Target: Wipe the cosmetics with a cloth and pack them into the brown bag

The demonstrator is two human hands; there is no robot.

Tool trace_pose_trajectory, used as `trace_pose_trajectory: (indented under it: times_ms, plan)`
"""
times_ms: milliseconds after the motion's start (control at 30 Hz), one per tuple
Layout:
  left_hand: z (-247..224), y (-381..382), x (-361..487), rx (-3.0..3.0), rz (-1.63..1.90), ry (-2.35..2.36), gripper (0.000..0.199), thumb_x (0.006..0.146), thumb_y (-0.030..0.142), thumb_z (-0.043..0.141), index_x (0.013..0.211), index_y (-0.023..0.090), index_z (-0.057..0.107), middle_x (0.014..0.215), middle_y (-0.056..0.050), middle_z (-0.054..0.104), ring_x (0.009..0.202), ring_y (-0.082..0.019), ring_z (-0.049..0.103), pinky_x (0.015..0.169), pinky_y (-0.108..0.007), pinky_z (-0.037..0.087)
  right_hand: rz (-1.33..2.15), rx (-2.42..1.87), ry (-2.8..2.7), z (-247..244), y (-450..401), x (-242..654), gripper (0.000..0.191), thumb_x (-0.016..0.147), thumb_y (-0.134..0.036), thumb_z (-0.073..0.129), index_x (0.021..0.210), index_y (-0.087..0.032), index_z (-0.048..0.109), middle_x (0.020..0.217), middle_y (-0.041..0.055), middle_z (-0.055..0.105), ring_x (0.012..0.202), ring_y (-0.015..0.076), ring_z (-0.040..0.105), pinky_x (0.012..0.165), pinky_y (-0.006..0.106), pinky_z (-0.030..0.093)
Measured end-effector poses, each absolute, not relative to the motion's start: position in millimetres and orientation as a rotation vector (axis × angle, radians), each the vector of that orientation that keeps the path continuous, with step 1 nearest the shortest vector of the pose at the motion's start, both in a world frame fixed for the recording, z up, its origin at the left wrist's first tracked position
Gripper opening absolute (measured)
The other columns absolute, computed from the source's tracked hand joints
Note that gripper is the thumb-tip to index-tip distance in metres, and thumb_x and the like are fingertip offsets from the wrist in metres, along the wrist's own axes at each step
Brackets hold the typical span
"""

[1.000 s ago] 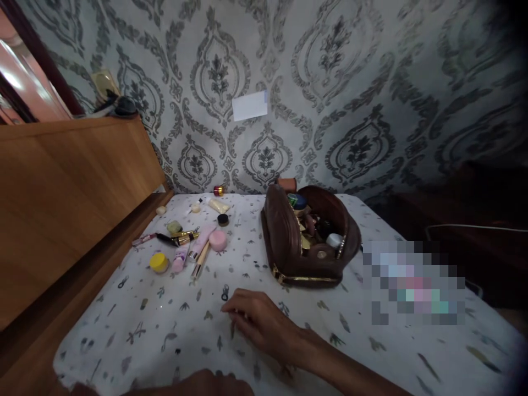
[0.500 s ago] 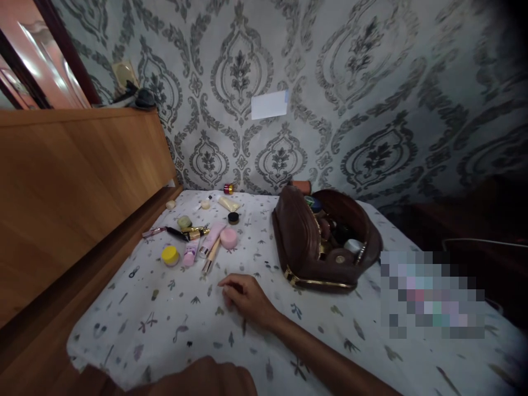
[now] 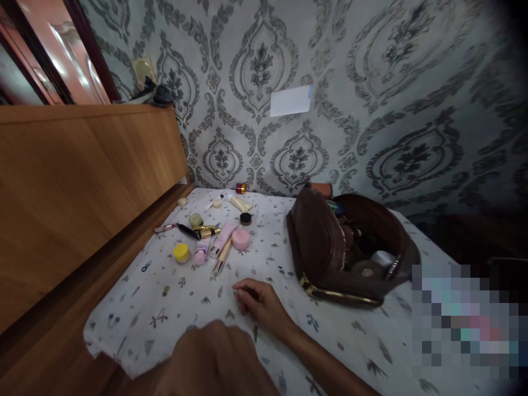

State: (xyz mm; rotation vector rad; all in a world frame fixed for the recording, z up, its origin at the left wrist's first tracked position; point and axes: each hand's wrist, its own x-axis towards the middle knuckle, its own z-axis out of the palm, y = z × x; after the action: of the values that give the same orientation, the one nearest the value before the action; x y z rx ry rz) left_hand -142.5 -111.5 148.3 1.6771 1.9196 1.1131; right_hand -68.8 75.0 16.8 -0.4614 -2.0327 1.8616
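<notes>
My right hand [image 3: 264,308] rests low over the white patterned sheet [image 3: 136,308], fingers loosely curled and apart, with nothing visible in them. My left hand [image 3: 218,357] is at the bottom edge, back towards the camera, its fingers hidden. Beyond them lie a yellow-lidded jar [image 3: 181,253], a purple tube [image 3: 201,251], a pink tube [image 3: 224,239], a brush [image 3: 223,256], a round pink jar [image 3: 241,240] and a black-lidded jar [image 3: 245,219]. To the right, a brown bag [image 3: 317,236] stands unzipped with items inside.
Gold and black slim items [image 3: 209,233], a cream tube [image 3: 240,204] and a red-gold jar [image 3: 240,188] lie farther back. A wooden panel [image 3: 94,165] borders the left side. An orange cylinder [image 3: 320,190] is behind the bag; a blurred patch covers the right.
The view has shifted, so the bag and small items appear farther right. My left hand has risen further into view. My right hand stays loosely curled over the sheet.
</notes>
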Motion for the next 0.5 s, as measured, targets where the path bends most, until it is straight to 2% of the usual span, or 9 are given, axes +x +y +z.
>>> trace_pose_trajectory:
  times_ms: [67, 133, 200, 267, 333, 500]
  plan:
    - [156, -88, -152, 1.751, 1.125, 1.836, 0.029, 0.087, 0.048, 0.053, 0.083, 0.030, 0.075, 0.057, -0.005, 0.062, 0.057, -0.020, 0.063, 0.049, -0.031, 0.051, 1.846, -0.434, -2.020, 18, 75, -69, 0.024, 0.082, -0.036, 0.058, 0.088, -0.016, 0.070, 0.058, -0.0010, 0.059, 0.054, 0.0131, 0.053, 0.055, 0.024, 0.042]
    - [159, -62, -169, 1.793, 1.134, 1.800, 0.027, 0.080, 0.048, 0.062, 0.084, 0.025, 0.075, 0.070, -0.005, 0.068, 0.070, -0.021, 0.067, 0.062, -0.031, 0.055, 1.831, -0.431, -2.020, 18, 76, -69, 0.023, 0.081, -0.036, 0.059, 0.086, -0.016, 0.070, 0.064, 0.0005, 0.062, 0.057, 0.0143, 0.056, 0.057, 0.025, 0.044]
    - [157, -39, -195, 1.809, 1.109, 1.966, 0.023, 0.087, 0.029, 0.053, 0.092, 0.021, 0.074, 0.086, -0.004, 0.072, 0.084, -0.020, 0.068, 0.076, -0.030, 0.053, 1.843, -0.460, -2.031, 17, 76, -69, 0.026, 0.081, -0.037, 0.058, 0.089, -0.016, 0.070, 0.064, 0.0003, 0.061, 0.056, 0.0133, 0.056, 0.054, 0.023, 0.041]
    - [153, -21, -229, 1.849, 0.814, 2.354, 0.028, 0.083, 0.015, 0.050, 0.100, 0.019, 0.071, 0.098, -0.005, 0.072, 0.095, -0.021, 0.065, 0.084, -0.030, 0.049, 1.867, -0.485, -2.042, 15, 75, -69, 0.028, 0.083, -0.038, 0.056, 0.093, -0.015, 0.069, 0.061, -0.0010, 0.059, 0.053, 0.0118, 0.053, 0.050, 0.021, 0.038]
    - [148, -7, -263, 1.702, 0.254, 2.750, 0.036, 0.084, 0.013, 0.046, 0.111, 0.021, 0.067, 0.112, -0.005, 0.070, 0.107, -0.021, 0.062, 0.090, -0.029, 0.046, 1.875, -0.480, -2.050, 13, 74, -69, 0.028, 0.084, -0.036, 0.056, 0.095, -0.015, 0.069, 0.058, -0.0020, 0.057, 0.052, 0.0110, 0.052, 0.050, 0.020, 0.036]
    - [133, 17, -305, 1.665, -0.067, 2.790, 0.035, 0.089, 0.019, 0.044, 0.115, 0.015, 0.066, 0.115, -0.015, 0.066, 0.111, -0.029, 0.060, 0.088, -0.035, 0.045, 1.912, -0.496, -2.005, 17, 71, -67, 0.022, 0.082, -0.027, 0.056, 0.094, -0.015, 0.070, 0.058, -0.0032, 0.057, 0.051, 0.0088, 0.051, 0.050, 0.018, 0.036]
